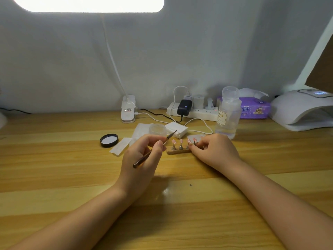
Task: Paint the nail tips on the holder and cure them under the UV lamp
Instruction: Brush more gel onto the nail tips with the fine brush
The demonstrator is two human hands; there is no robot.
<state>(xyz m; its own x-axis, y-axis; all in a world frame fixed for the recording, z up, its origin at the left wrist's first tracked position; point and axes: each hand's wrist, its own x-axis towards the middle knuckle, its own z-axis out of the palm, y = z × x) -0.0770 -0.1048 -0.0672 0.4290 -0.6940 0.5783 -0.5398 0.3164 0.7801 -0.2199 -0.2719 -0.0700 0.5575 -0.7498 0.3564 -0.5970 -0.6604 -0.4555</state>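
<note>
Now steady the wooden holder [177,151] on the desk [72,170] with your right hand [214,150], whose fingertips pinch its right end. Your left hand [142,156] grips the thin brush [153,150], bristles up and clear of the pink nail tips [181,141] (glossy ovals on small metal posts). Lower the brush lightly. The white, domed UV lamp [302,110] waits far right.

One view only, worn on the person's head, looking forward and down across the striped light-wood desk [54,177] toward the pale grey wall [180,51]. Wide-angle, it sits close: both forearms enter from the bottom edge, and a glowing white lamp panel [88,3] crowns the top.
</note>
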